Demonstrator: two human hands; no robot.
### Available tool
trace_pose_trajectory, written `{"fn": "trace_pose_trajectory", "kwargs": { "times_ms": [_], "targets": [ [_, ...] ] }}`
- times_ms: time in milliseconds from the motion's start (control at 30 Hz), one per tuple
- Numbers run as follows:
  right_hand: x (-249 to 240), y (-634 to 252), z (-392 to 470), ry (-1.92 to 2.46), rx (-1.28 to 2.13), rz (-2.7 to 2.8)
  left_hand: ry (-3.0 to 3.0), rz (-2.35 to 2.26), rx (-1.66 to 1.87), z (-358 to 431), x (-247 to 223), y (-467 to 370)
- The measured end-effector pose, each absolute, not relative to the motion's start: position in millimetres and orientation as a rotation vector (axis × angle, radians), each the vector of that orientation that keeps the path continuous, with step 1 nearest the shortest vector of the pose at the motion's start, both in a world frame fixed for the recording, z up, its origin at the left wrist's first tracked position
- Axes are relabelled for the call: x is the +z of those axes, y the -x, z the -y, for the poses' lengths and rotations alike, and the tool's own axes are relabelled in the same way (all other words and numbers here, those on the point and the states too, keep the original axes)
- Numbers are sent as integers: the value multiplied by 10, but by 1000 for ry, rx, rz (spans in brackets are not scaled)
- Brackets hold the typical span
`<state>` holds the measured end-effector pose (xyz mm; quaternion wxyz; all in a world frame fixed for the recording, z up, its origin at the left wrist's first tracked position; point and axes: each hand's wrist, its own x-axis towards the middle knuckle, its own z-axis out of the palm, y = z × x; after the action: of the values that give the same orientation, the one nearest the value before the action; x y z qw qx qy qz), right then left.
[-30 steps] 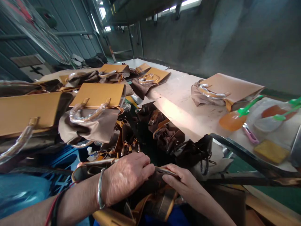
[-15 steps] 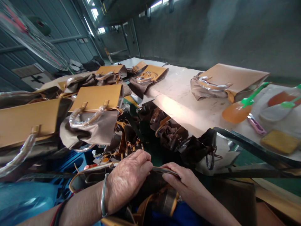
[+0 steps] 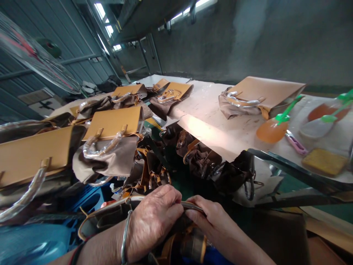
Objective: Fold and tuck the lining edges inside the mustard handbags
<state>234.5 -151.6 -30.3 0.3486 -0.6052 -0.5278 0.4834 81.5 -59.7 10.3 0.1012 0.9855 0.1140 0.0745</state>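
Gripping hands: left hand [image 3: 154, 219] curled closed over the rim of an open brown bag with tan edging [image 3: 95, 212]; right hand [image 3: 213, 217] pinching the same rim just beside it.
Rim risk: could slip or crease, if either pinch loosens while the soft body sags.
Bangle risk: silver metal bangle [image 3: 125, 237] lies near the edging; might snag or scratch it.
Worktop: pale, scuffed [image 3: 204, 99]; orange bottle with green nozzle [image 3: 271, 130], pink-handled cutter [image 3: 296, 142], yellow sponge [image 3: 325, 162] at right.
Room: grey wall [image 3: 275, 44], blue corrugated panels [image 3: 16, 55], wire-caged fan [image 3: 46, 60].
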Motion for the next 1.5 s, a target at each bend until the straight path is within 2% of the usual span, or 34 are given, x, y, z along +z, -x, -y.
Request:
{"fn": "trace_pose_trajectory", "kwargs": {
  "times_ms": [133,267,600,733,1067,1200,1500],
  "targets": [
    [-339,-2332,1528,1498,1312,1366,-2870,-395,312,722,80,-757],
    [-332,-2298,1520,1446,1345,1443,-2835,-546,203,822,115,-664],
    [-355,-2161,1434,1568,1213,1598,-2847,-760,327,853,32,-530],
    [-388,-2118,1435,1603,1150,1584,-2927,-902,260,738,74,-488],
    [-442,-2069,1370,1634,1111,1588,-2967,-694,245,820,63,-502],
    [-469,-2075,1338,1658,1108,1574,-3000,-791,211,847,64,-509],
    [-362,-2258,1320,1314,1296,1663,-3037,-770,180,780,37,-350]
  ]
}}
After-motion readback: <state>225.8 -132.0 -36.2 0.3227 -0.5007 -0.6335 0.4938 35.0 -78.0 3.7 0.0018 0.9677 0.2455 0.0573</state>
